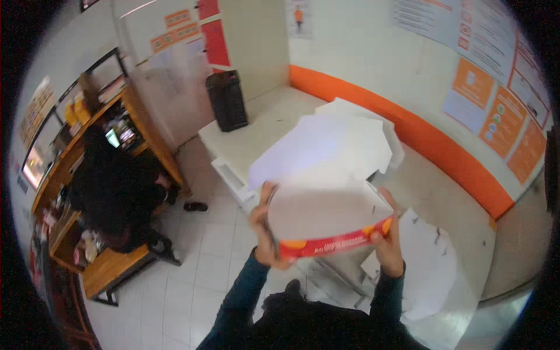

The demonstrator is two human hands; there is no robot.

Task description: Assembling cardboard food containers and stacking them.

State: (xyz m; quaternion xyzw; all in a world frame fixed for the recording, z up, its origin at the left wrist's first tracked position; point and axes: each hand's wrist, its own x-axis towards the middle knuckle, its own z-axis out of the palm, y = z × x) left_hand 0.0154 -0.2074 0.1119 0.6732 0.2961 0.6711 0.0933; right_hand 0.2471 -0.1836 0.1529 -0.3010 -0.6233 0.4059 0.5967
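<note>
Between my two hands is a shallow carton (329, 210), white inside, with a red front wall marked in yellow and white. It is tilted so that its inside faces me. My left hand (266, 230) grips its left side, fingers wrapped round the edge. The right side is held by my right hand (389, 239), thumb on the red front wall. Just beyond the carton lie large white cardboard sheets (350, 137) on the table; whether one of them is the carton's raised lid I cannot tell.
More white sheets (429, 259) lie on the table (274, 105) to my right. A black speaker (227, 100) stands at its far left end. On the left, a person in dark clothes (114, 186) sits at a wooden desk (149, 131) beside a wooden bench (116, 271). An orange-striped wall (408, 137) borders the table.
</note>
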